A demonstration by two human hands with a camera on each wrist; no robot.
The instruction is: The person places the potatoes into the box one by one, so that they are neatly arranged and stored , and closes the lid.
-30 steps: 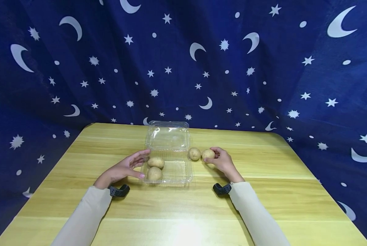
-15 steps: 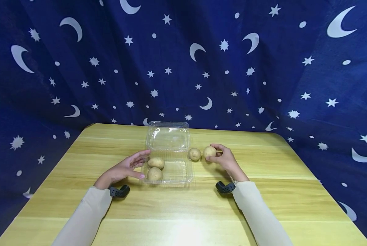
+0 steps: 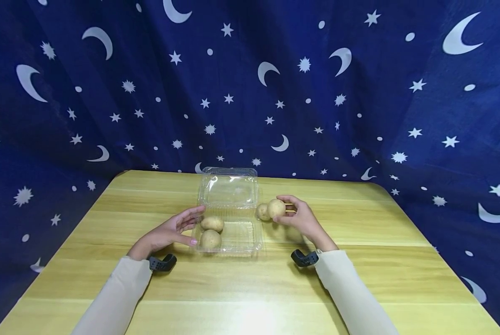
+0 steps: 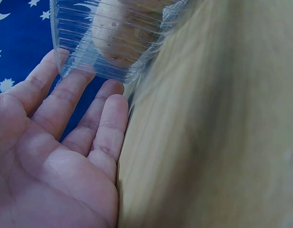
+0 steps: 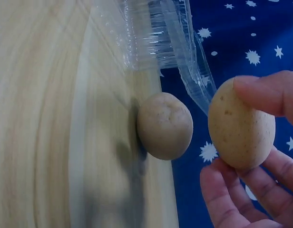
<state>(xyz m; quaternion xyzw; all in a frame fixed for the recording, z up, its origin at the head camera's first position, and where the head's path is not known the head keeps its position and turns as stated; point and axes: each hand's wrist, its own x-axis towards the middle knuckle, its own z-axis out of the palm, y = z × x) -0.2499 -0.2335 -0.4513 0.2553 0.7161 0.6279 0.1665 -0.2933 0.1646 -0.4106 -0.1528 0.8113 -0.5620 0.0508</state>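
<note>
A clear plastic clamshell container [image 3: 239, 237] stands with its lid raised at the back. Two potatoes [image 3: 210, 239] lie in its left side. Against that side rests my left hand [image 3: 166, 234], thumb near the front corner. In the left wrist view, its fairly straight fingers [image 4: 61, 102] touch the ribbed wall. My right hand [image 3: 302, 218] holds a potato [image 5: 241, 126] between thumb and fingers, lifted above the table to the right of the container. Another potato [image 5: 165, 126] lies on the table beside the container, partly hidden behind the held one in the head view.
The wooden table [image 3: 216, 288] has a pale, light-striped top. Behind it hangs a dark blue curtain [image 3: 241, 79] with moons and stars. A black band [image 3: 163, 263] is on the left wrist and a similar band [image 3: 304, 258] on the right.
My right hand has raised the potato off the table, first slightly to the right, then left in front of the other loose potato. The left hand stays by the container.
</note>
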